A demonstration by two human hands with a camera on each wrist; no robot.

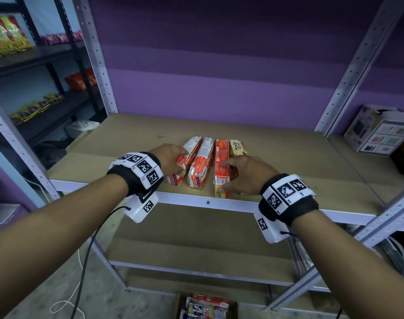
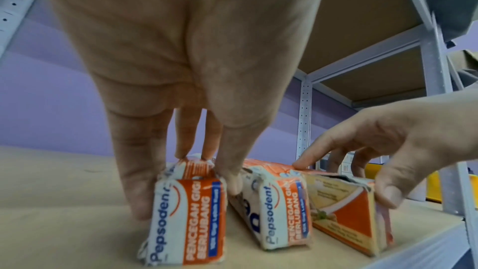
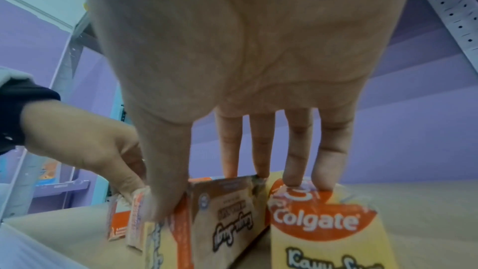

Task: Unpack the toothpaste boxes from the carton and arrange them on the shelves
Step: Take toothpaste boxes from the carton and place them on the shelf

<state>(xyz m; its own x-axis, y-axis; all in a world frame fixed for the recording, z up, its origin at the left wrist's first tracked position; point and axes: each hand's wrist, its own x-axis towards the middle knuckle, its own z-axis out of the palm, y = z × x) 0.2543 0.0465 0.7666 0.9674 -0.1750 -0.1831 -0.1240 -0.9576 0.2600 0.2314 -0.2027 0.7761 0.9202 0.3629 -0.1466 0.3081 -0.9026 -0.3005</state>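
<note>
Four toothpaste boxes lie side by side near the front edge of the shelf board, their long axes running front to back: two Pepsodent boxes on the left, a red-and-yellow one, and a yellow Colgate box furthest right. The left hand has its thumb and fingers curled down either side of the leftmost Pepsodent box, gripping it; the second Pepsodent box lies just beside it, untouched as far as I can tell. The right hand is spread and bent over the two right-hand boxes, thumb against the near left side of the red-and-yellow box, fingertips on top of it and of the Colgate box. The main risk, I judge, is the front lip: the near ends of the boxes sit almost at the edge, so a pull toward the body would likely tip one off to the floor. The cartons look crumpled and soft, so hard squeezing may crush them further, and nudging one could skew its neighbour out of line. Below, on the floor, the open carton holds more boxes, so the job is far from finished. A printed white box stands on the neighbouring shelf to the right, well apart; snack packets fill dark racks at left. A black cable hangs from the left wrist and might snag on the shelf edge.
</note>
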